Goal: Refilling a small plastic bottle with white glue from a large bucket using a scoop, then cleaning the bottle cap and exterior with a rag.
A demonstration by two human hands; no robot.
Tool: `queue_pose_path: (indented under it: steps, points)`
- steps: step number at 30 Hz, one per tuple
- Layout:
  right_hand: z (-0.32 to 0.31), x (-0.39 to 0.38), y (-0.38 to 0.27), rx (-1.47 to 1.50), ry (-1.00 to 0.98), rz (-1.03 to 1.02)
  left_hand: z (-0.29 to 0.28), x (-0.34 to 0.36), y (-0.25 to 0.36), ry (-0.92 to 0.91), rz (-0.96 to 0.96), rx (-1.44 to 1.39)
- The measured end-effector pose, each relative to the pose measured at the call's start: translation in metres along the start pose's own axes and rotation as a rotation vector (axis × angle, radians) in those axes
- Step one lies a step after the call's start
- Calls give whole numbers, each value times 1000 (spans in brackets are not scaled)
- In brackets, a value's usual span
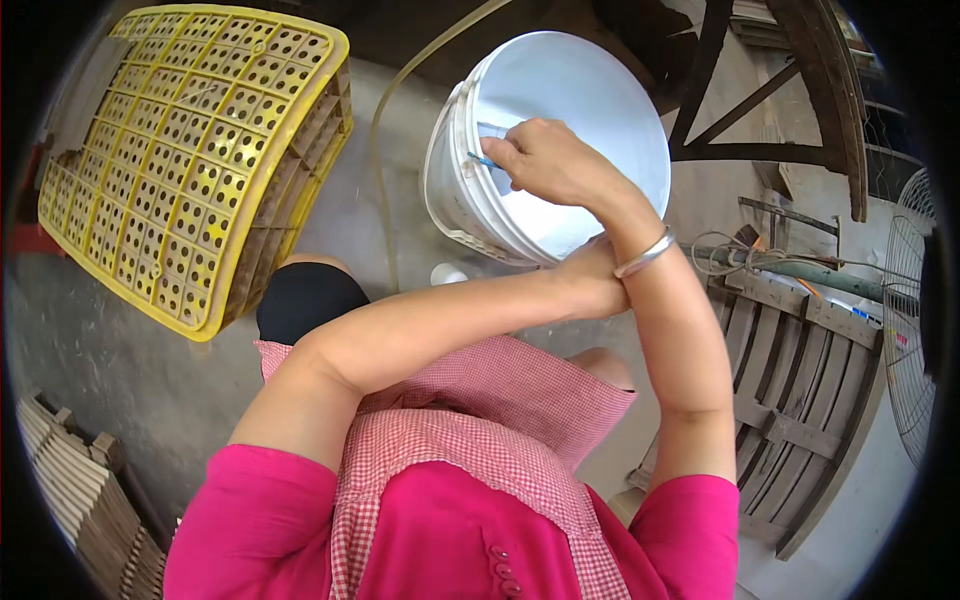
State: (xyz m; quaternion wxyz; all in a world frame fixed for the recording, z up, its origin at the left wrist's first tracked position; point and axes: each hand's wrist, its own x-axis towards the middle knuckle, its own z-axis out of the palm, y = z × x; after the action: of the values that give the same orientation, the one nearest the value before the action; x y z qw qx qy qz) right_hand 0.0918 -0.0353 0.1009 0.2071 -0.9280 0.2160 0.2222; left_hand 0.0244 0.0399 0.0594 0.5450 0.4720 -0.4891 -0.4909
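A white plastic bucket [640, 130] stands tilted in front of me, its wide mouth turned partly toward me. My right hand [555, 160] is over the mouth near the left rim, fingers closed in a pinch around a thin blue stick-like thing [483, 160]. Only a short end of that thing shows, lying against the rim; its kind is unclear. A silver bangle [646, 254] circles the right wrist. My left arm crosses beneath the right one, and my left hand [594, 280] is at the bucket's near rim, its fingers hidden.
To the left stands a large yellow perforated plastic crate [200, 150]. A hose [385, 190] runs along the floor beside the bucket, near a small white round thing [448, 273]. On the right are a wooden pallet [790, 390], a wire fan guard [905, 310] and a dark metal frame [750, 152].
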Motion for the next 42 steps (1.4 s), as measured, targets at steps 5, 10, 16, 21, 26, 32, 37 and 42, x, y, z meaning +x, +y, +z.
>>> queue_pose_path:
  steps: [5, 10, 16, 21, 26, 32, 37, 42]
  points:
    - [-13, 7, 1, -67, -74, -129, 8, -2, 2, 62, 187, 256]
    - [-20, -1, -2, 95, 65, -199, 15, -13, 13, -52, 145, 208]
    - [-13, -3, 8, 184, 185, -418, 43, -22, -6, 130, 548, 388]
    - [-30, 6, 22, 28, 175, -430, 30, -36, 6, -88, 417, 440]
    - [-65, -47, 94, -87, 361, -285, 23, -39, 13, -34, 461, 421]
    - [-49, -89, 160, -532, 274, -86, 31, -42, 23, -56, 448, 317]
    - [-25, -68, 159, -724, 188, -48, 30, -42, 31, -78, 431, 321]
    - [-7, -40, 156, -1067, 56, 30, 29, -44, 35, -72, 419, 327]
